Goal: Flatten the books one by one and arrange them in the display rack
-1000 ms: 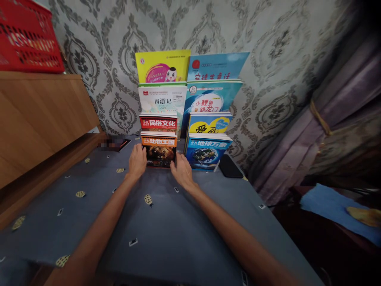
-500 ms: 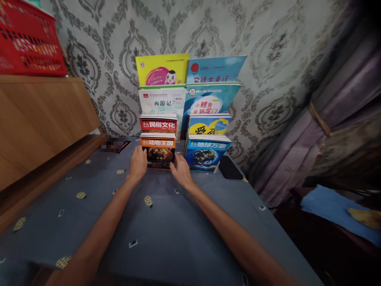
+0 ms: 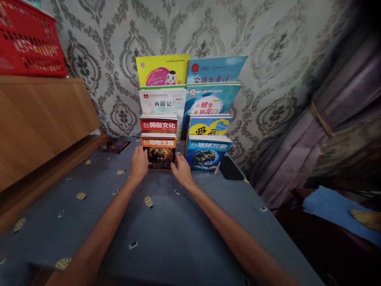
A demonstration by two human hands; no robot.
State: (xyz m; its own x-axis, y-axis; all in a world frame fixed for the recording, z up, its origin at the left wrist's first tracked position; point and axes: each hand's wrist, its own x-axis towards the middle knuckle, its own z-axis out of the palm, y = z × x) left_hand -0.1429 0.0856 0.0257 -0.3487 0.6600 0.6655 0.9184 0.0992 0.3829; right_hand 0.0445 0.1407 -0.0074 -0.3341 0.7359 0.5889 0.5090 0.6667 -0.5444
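Note:
My left hand (image 3: pixel 139 163) and my right hand (image 3: pixel 181 171) grip the two side edges of a book with an orange title band and a lion on its cover (image 3: pixel 158 154). It stands upright in the front left of two columns of books. Right behind it is a book with a red band (image 3: pixel 158 124), then a pale book (image 3: pixel 163 99) and a yellow one (image 3: pixel 160 71). Close to my right hand stands a blue book with a globe (image 3: pixel 205 157). My fingertips are partly hidden along the lion book's sides.
A blue patterned cloth (image 3: pixel 166 238) covers the surface. To the right of the books lies a black flat object (image 3: pixel 231 168); a dark flat item (image 3: pixel 122 146) lies left. A wooden cabinet (image 3: pixel 44 123) bears a red basket (image 3: pixel 32 43). A curtain (image 3: pixel 285 159) hangs at right.
Almost nothing differs. Both hands stay at the sides of the lion book, and the whole view has shifted by a few pixels.

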